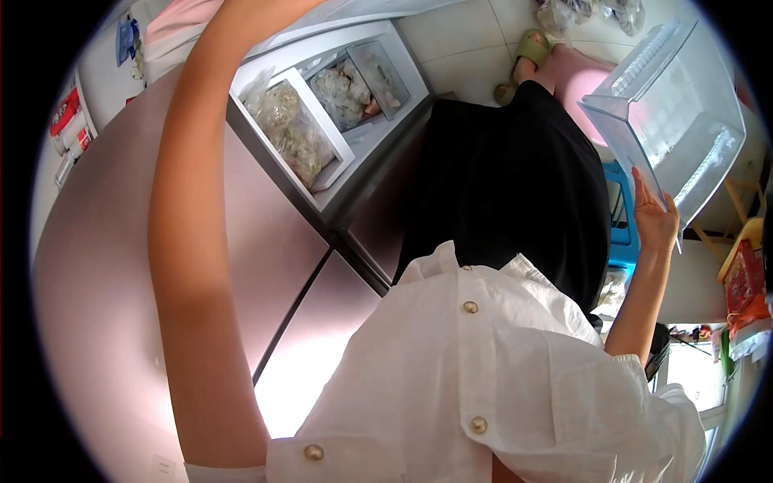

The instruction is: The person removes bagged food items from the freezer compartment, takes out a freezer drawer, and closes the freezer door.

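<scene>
My right hand (656,216) grips the edge of a clear plastic fridge drawer (672,121), holding it tilted out to my right. The drawer looks to have nothing in it. My left arm (192,241) reaches up past the top edge of the view, so its hand is out of sight. Below that arm stands a pinkish fridge (105,266) with one compartment open. Inside the compartment, plastic bags of food (290,133) sit in a white-fronted drawer (332,133). Deeper in lies another bag of food (342,92), beside a clear panel (378,76).
A pink stool (584,84) and a blue plastic stool (622,217) stand to my right, close to the held drawer. Feet in green slippers (531,48) are on the tiled floor (459,48). Plastic bags (592,14) lie farther off. A red box (742,282) is at far right.
</scene>
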`<action>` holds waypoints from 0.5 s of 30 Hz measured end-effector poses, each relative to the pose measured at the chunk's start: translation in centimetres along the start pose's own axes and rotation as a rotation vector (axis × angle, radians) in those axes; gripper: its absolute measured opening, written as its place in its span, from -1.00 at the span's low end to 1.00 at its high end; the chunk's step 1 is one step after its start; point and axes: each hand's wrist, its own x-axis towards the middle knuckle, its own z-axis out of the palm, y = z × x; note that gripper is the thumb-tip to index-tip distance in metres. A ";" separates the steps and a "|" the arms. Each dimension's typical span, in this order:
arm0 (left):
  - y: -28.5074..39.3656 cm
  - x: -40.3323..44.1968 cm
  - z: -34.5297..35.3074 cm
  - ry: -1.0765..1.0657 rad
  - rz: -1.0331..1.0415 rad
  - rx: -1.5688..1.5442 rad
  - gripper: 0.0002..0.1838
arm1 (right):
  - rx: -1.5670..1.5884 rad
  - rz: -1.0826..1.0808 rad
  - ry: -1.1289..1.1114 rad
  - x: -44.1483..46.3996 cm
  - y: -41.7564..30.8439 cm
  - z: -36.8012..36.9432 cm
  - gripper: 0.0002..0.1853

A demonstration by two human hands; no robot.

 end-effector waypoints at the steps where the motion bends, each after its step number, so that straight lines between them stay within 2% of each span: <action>1: 0.2 -0.2 -0.1 0.005 0.000 -0.007 -0.01 | -0.004 -0.005 -0.006 -0.3 0.1 0.3 -0.46; 4: 1.3 -0.9 -0.4 0.067 -0.031 0.131 0.02 | 0.009 0.008 -0.018 -1.1 0.4 0.7 -0.46; 10: 2.6 -0.6 -0.6 0.040 -0.158 0.031 0.05 | -0.008 0.026 -0.037 -1.4 -0.1 0.7 -0.46; 13: 1.1 -0.9 0.8 0.086 -0.081 -0.009 0.06 | 0.016 0.061 -0.010 -2.2 -0.2 1.7 -0.47; 15: 1.2 -2.2 1.2 0.068 -0.124 0.002 0.02 | 0.015 0.055 0.000 -2.3 -0.1 1.7 -0.47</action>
